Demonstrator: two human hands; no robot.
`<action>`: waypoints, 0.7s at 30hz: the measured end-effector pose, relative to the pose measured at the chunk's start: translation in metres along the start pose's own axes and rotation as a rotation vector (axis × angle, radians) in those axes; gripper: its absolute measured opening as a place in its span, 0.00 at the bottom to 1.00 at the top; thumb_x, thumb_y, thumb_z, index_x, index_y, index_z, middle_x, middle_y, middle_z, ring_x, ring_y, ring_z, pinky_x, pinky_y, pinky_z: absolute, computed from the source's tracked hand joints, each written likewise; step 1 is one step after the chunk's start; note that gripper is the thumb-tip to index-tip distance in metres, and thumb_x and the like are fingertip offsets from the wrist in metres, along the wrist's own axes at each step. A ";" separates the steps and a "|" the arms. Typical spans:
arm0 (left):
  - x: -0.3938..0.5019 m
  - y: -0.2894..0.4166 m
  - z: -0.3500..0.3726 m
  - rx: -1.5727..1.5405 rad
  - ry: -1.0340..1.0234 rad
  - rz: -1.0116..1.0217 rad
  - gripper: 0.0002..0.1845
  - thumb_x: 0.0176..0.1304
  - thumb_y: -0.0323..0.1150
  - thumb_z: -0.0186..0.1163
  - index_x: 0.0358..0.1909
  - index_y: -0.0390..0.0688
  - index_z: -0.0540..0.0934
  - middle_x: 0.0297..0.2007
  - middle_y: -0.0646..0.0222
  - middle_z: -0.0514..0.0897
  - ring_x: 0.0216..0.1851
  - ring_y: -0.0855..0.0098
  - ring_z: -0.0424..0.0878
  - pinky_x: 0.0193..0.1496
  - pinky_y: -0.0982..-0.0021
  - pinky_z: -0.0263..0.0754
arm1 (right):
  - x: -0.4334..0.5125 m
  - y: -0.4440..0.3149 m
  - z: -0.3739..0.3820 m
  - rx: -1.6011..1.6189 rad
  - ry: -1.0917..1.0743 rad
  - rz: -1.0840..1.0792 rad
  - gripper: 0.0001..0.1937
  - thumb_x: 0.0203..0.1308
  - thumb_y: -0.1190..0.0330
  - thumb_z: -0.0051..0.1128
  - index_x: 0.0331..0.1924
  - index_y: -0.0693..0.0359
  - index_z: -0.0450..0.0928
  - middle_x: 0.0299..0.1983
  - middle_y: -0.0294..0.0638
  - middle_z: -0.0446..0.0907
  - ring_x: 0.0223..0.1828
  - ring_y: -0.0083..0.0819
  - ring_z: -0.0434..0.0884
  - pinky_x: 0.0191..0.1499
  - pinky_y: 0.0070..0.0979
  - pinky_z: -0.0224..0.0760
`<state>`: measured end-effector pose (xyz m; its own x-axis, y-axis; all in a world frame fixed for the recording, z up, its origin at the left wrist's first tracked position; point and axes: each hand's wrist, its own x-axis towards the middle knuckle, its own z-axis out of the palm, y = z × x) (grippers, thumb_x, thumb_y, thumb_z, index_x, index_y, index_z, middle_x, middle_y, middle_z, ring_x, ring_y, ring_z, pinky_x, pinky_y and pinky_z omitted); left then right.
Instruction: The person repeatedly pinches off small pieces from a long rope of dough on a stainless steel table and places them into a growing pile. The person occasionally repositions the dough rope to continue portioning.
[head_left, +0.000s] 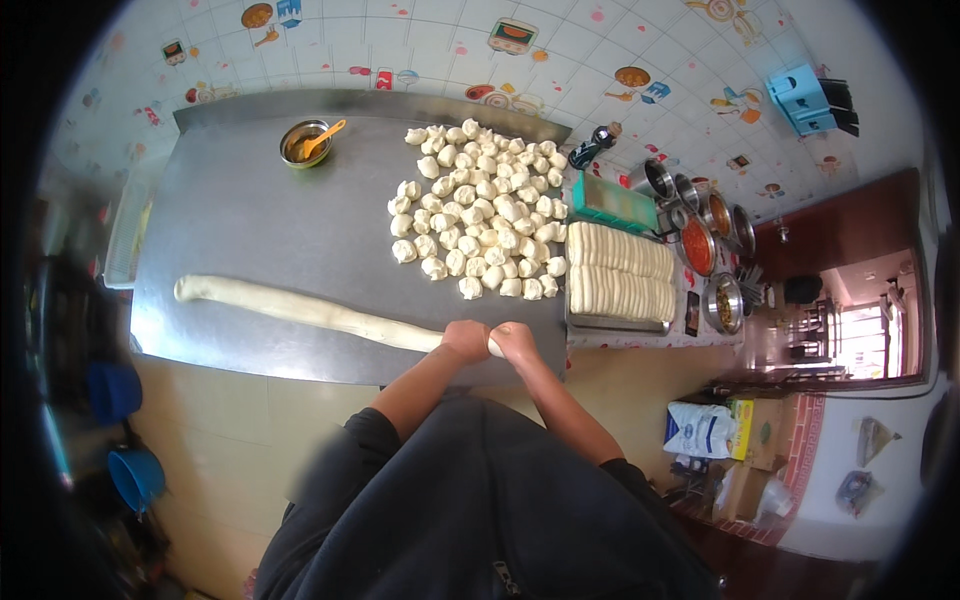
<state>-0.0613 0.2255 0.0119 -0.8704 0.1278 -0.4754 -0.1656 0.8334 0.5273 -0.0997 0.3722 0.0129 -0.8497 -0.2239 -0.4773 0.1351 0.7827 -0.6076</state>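
Note:
A long, smooth rope of dough (300, 307) lies along the front of the steel table (270, 217). My left hand (466, 340) is wrapped around its right end. Right beside it, my right hand (514, 341) grips the tip of the same rope, with a bit of dough showing between the two hands. Beyond my hands many small torn lumps of dough (480, 210) are spread over the right part of the table. Which parts of the rope my fingers press is hidden under the hands.
A metal bowl (295, 135) with an orange spoon (326, 136) stands at the back. To the right are a tray of dough strips (621, 271), a green container (613, 202), a dark bottle (592, 148), a phone (691, 313) and several metal bowls of food (698, 247). A white basket (126, 240) stands left.

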 end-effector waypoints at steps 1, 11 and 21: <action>0.001 -0.005 -0.003 -0.012 0.025 -0.048 0.15 0.58 0.45 0.59 0.36 0.46 0.87 0.44 0.60 0.87 0.47 0.59 0.86 0.50 0.59 0.79 | 0.000 -0.008 -0.007 0.080 -0.194 -0.054 0.17 0.57 0.59 0.61 0.39 0.66 0.85 0.33 0.51 0.86 0.33 0.39 0.86 0.40 0.35 0.77; -0.009 -0.052 -0.014 -0.338 0.287 0.165 0.52 0.46 0.35 0.71 0.74 0.44 0.55 0.58 0.49 0.76 0.59 0.50 0.75 0.61 0.56 0.72 | 0.042 -0.080 -0.034 0.043 0.135 -0.298 0.34 0.59 0.62 0.66 0.68 0.64 0.65 0.62 0.58 0.73 0.62 0.47 0.75 0.62 0.36 0.68; -0.035 -0.086 -0.021 -0.286 0.170 -0.032 0.45 0.45 0.56 0.71 0.63 0.41 0.69 0.49 0.50 0.83 0.53 0.49 0.81 0.56 0.55 0.75 | 0.017 -0.055 0.067 0.053 0.073 -0.531 0.18 0.62 0.63 0.60 0.52 0.63 0.75 0.50 0.53 0.77 0.52 0.49 0.77 0.54 0.38 0.71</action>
<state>-0.0263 0.1378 -0.0026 -0.9236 -0.0074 -0.3833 -0.2965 0.6477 0.7018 -0.0878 0.2868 -0.0044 -0.8408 -0.5389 -0.0515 -0.2990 0.5416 -0.7857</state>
